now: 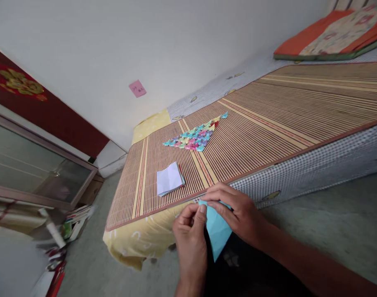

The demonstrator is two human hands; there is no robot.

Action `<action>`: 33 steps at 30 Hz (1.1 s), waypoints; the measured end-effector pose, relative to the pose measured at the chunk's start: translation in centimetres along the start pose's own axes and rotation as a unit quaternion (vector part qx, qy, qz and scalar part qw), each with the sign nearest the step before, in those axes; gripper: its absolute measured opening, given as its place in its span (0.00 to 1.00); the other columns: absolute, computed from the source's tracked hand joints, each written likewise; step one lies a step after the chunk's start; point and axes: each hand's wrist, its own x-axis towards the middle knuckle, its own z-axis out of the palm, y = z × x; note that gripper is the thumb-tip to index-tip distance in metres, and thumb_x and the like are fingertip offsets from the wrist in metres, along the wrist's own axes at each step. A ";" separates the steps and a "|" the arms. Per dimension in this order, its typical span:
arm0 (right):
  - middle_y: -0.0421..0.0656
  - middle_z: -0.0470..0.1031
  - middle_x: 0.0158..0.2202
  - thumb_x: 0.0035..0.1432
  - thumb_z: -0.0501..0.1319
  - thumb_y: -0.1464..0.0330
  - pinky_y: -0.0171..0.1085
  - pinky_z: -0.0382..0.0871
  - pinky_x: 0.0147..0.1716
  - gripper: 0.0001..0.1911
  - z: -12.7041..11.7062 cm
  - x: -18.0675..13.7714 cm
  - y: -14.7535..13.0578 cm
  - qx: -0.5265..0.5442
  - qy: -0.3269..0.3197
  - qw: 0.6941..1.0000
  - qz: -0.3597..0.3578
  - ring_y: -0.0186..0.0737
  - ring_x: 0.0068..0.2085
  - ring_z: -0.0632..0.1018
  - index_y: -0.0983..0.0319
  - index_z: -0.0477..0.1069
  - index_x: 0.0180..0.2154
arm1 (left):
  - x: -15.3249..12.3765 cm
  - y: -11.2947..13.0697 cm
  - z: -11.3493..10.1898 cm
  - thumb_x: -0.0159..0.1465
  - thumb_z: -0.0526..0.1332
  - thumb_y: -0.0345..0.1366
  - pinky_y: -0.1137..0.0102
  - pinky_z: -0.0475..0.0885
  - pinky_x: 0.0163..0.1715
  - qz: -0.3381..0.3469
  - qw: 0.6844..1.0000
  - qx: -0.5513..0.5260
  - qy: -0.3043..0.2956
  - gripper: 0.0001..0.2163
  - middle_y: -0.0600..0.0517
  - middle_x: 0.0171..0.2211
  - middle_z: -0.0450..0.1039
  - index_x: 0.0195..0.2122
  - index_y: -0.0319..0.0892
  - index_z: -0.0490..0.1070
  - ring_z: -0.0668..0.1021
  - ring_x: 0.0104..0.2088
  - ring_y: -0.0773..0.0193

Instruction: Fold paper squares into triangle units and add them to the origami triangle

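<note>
A sheet of light blue paper, folded to a point at its lower end, is held over my lap in front of the bed edge. My left hand pinches its upper left corner between thumb and fingers. Along the top edge, my right hand grips the paper, fingers bent over it and partly hiding it. On the striped mat beyond lies a stack of paper sheets with a white one on top. Farther back is a triangular arrangement of small folded paper pieces in many colours.
The bed carries a striped bamboo mat and a yellow cloth hanging at its corner. Folded orange bedding lies at the far right. A glass-fronted cabinet and a pile of clutter stand left. A pink note is on the wall.
</note>
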 end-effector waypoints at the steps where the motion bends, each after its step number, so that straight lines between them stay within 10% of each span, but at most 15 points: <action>1: 0.43 0.77 0.42 0.69 0.57 0.76 0.35 0.73 0.46 0.12 0.0 0.0 0.1 -0.003 -0.001 1.000 -0.002 0.38 0.45 0.79 0.58 0.76 0.48 | 0.0 -0.1 0.0 0.61 0.69 0.42 0.72 0.68 0.34 -0.001 1.000 -0.006 -0.001 0.11 0.53 0.27 0.72 0.30 0.39 0.78 0.70 0.31 0.66; 33: 0.47 0.76 0.45 0.67 0.56 0.77 0.43 0.74 0.47 0.14 -0.4 -0.5 0.6 -0.084 -0.022 0.996 -0.034 0.44 0.47 0.78 0.58 0.72 0.50 | 0.2 0.4 0.4 0.55 0.74 0.44 0.74 0.67 0.27 -0.042 0.999 -0.011 0.011 0.13 0.53 0.24 0.72 0.31 0.38 0.80 0.71 0.26 0.68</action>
